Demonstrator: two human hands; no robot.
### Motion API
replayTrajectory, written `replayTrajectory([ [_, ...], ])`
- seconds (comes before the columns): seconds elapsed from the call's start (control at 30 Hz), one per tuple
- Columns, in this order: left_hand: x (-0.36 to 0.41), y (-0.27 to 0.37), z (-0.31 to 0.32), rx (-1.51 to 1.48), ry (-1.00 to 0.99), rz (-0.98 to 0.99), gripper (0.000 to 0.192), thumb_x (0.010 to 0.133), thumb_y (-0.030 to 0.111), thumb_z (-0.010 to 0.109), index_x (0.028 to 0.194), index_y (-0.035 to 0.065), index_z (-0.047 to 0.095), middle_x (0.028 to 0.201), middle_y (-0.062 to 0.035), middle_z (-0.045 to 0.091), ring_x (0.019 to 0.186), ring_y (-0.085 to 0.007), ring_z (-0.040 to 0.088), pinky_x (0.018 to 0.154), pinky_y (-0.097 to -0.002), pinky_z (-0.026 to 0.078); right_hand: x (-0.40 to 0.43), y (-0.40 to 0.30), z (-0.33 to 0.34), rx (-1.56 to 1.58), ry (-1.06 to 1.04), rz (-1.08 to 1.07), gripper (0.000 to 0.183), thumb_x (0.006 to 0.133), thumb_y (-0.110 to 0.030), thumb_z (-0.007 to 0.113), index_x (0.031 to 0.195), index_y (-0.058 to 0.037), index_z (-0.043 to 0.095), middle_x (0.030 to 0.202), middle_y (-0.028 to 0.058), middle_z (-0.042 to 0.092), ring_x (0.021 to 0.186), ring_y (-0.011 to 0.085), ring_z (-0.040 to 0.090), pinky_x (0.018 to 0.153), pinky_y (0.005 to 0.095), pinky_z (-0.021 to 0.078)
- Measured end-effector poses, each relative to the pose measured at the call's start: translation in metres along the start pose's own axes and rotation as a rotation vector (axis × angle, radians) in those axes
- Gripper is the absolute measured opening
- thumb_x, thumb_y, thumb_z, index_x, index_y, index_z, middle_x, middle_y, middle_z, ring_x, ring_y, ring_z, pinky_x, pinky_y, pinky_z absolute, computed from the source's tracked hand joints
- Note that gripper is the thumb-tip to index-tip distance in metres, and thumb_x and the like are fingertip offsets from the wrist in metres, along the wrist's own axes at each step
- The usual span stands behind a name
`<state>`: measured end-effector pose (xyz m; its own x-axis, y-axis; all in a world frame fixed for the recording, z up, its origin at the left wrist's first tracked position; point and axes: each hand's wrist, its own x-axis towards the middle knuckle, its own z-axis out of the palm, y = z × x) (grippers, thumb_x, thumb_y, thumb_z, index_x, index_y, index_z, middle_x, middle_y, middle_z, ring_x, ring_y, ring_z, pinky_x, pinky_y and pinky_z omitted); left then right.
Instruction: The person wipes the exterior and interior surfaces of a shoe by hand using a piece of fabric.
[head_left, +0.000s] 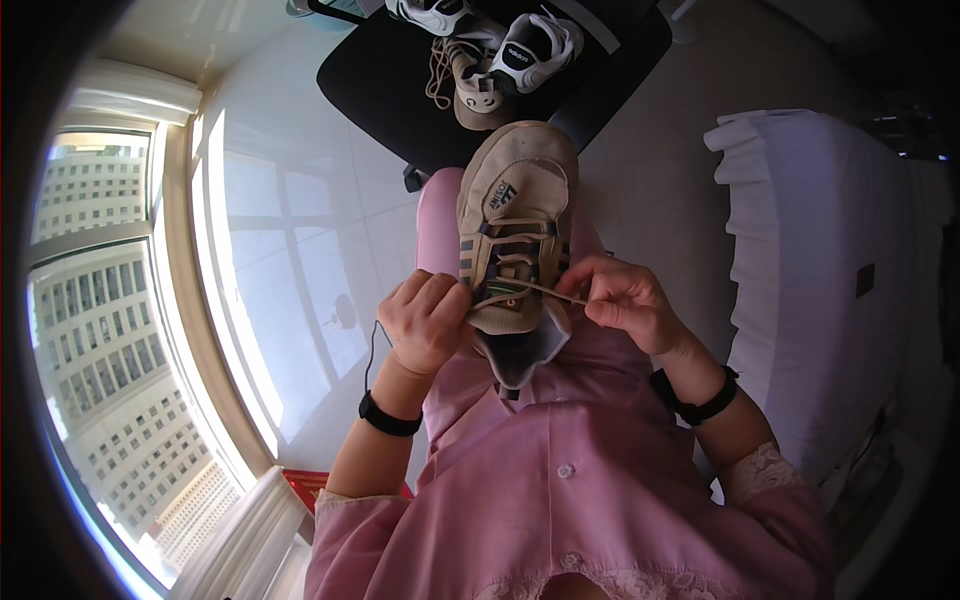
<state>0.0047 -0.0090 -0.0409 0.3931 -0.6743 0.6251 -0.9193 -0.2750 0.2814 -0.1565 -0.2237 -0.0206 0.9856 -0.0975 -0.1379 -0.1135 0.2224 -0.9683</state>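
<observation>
A tan lace-up sneaker rests on my lap, its toe pointing away from me and its opening towards my body. Its tan shoelace zigzags through dark loops over the tongue. My left hand is closed at the left side of the shoe's collar, where one lace end runs into its fingers. With thumb and fingers, my right hand pinches the other lace end, drawn out to the right of the tongue. Each wrist wears a black band.
Ahead stands a black chair on casters, bearing another tan sneaker with loose laces and white sneakers. A white ruffled cover is at the right. A bright window fills the left, with a red item low beside it.
</observation>
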Motion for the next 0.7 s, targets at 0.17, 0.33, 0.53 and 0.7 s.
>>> replayTrajectory([
  [0.17,-0.0003,-0.0001,-0.0002,-0.008,-0.017,0.002,0.017,0.061,0.02,0.068,0.068,0.0125,0.055,0.067,0.0002,0.054,0.058,-0.0162,0.055,0.046,-0.0295,0.04,-0.0002,0.0025,0.0009,0.011,0.02,-0.016,0.033,0.089,-0.024,0.068,0.064,-0.0065,0.056,0.109,0.0131,0.064,0.076,0.0082,0.048,0.076,0.025,0.039],
  [0.33,-0.0004,0.0,-0.001,-0.006,-0.015,0.002,0.016,0.06,0.019,0.067,0.068,0.0125,0.055,0.067,0.0001,0.054,0.058,-0.0164,0.055,0.046,-0.0295,0.04,0.0002,0.0024,0.0008,0.015,0.011,-0.013,0.033,0.089,-0.023,0.068,0.064,-0.0062,0.055,0.108,0.0135,0.064,0.075,0.008,0.048,0.075,0.0249,0.0389],
  [0.53,-0.0005,-0.0001,-0.0016,-0.013,-0.022,0.007,0.017,0.058,0.019,0.066,0.068,0.0127,0.054,0.068,-0.0001,0.055,0.059,-0.0167,0.056,0.046,-0.0299,0.041,-0.0002,0.0042,0.0006,0.015,0.012,-0.016,0.033,0.089,-0.023,0.068,0.064,-0.0061,0.055,0.109,0.0135,0.064,0.071,0.0067,0.046,0.071,0.0239,0.0385],
  [0.7,-0.0007,0.0003,-0.0019,-0.012,-0.029,0.006,0.018,0.056,0.017,0.067,0.068,0.0129,0.054,0.069,0.0,0.055,0.059,-0.0167,0.056,0.046,-0.0299,0.041,-0.0009,-0.0008,-0.0008,0.019,-0.013,-0.006,0.026,0.09,-0.015,0.065,0.067,-0.0029,0.06,0.107,0.0146,0.065,0.085,0.0119,0.056,0.079,0.028,0.0429],
])
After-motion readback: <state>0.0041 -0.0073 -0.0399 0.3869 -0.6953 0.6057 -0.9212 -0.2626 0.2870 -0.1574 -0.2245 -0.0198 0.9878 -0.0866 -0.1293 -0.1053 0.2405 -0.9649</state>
